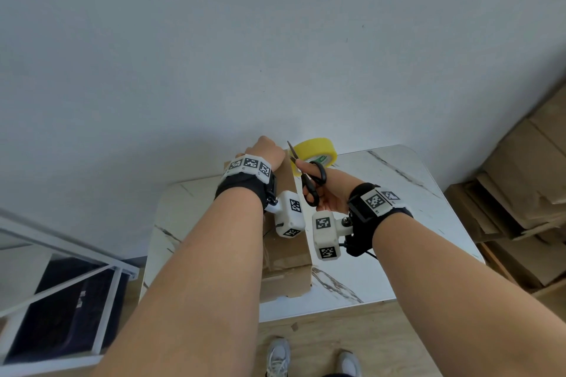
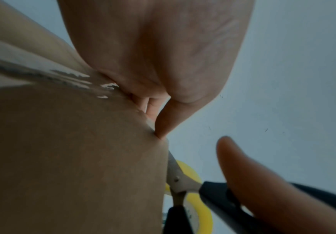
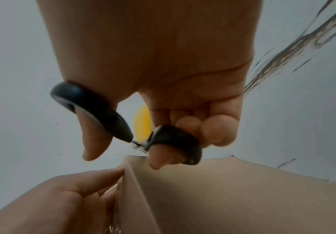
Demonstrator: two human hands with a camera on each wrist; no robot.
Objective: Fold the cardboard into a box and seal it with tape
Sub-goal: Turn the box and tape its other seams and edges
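A brown cardboard box [image 1: 286, 260] stands on the marble table [image 1: 398, 193], with a glossy strip of tape [image 2: 43, 76] along its top. My left hand [image 1: 269, 151] grips the box's far top edge, thumb [image 2: 163, 123] pressed on the corner and fingers curled behind. My right hand [image 1: 330, 193] holds black-handled scissors [image 1: 312, 184] with thumb and fingers through the loops. The blades point up and away, just past the box's far corner [image 3: 131, 159]. A yellow tape roll [image 1: 318, 148] stands right behind the blades. The blade tips are hidden in both wrist views.
Flattened cardboard sheets [image 1: 526, 187] are stacked at the right of the table. A white metal frame [image 1: 61, 269] stands low at the left. A plain wall rises directly behind the table. My shoes [image 1: 278, 358] are on the wooden floor below the table's near edge.
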